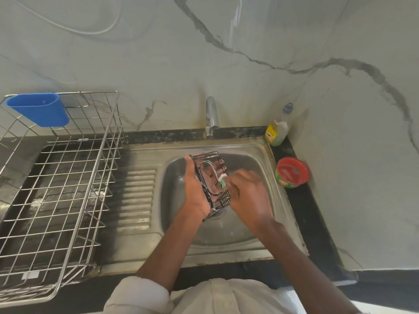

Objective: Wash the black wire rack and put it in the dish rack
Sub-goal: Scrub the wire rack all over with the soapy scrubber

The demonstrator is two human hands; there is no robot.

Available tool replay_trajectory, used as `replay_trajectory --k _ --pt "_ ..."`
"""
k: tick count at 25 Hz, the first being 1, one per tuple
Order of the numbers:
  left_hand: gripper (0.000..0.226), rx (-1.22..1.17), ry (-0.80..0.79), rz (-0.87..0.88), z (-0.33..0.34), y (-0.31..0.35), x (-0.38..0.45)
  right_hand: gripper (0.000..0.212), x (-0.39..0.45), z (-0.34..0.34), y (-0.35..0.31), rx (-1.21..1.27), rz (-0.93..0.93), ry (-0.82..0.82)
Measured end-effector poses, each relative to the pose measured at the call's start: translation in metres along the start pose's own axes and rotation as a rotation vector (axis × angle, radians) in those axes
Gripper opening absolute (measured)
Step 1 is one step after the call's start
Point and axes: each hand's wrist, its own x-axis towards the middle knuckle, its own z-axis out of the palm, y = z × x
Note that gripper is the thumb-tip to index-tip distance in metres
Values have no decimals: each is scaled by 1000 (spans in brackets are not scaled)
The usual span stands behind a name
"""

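Observation:
Over the steel sink basin [181, 225] I hold the black wire rack [223, 197] tilted on its side. My left hand [195, 189] grips its left edge, with the fingers curled round the frame. My right hand [248, 196] pinches a green and white scrub sponge [222, 180] and presses it against the inside of the rack. The right hand looks blurred. The silver dish rack [68, 191] stands empty on the counter to the left of the sink.
A blue plastic cup holder [38, 108] hangs on the dish rack's back left corner. The tap [212, 118] rises behind the basin. A dish soap bottle [278, 129] and a red-topped tub of dish paste [292, 172] stand on the black counter at the right.

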Motion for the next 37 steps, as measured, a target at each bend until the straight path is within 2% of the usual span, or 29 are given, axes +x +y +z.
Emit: replay_trajectory --k 3,5,9,12,15,17,20,23,27,30,33,37 --pt "103 20 43 -23 -7 -1 2 18 -3 -3 13 36 95 -17" --pt "97 43 22 -42 0 -11 -5 14 28 0 7 35 155 31" --pt "90 -19 -30 -29 6 -9 -7 25 51 4 6 26 48 -79" --pt "90 -58 59 18 2 1 1 29 14 1 11 31 38 -10" --pt "87 -159 105 66 3 4 1 22 -3 8 -6 35 -26 -47" --pt "84 -204 165 82 1 2 0 19 1 14 -4 84 14 -9" --pt "82 -215 301 106 -1 1 2 25 4 17 0 161 93 56" --pt "77 -302 344 131 -3 2 2 21 -4 23 -7 248 -80 1" --pt "76 -311 371 89 -3 2 6 25 11 26 11 162 97 98" --pt "74 -347 400 70 1 5 4 26 -6 28 5 135 -50 53" --pt "73 -332 425 56 6 5 -4 30 -3 27 9 146 129 102" --pt "70 -414 468 92 2 7 -1 34 -16 25 -8 253 118 -71"
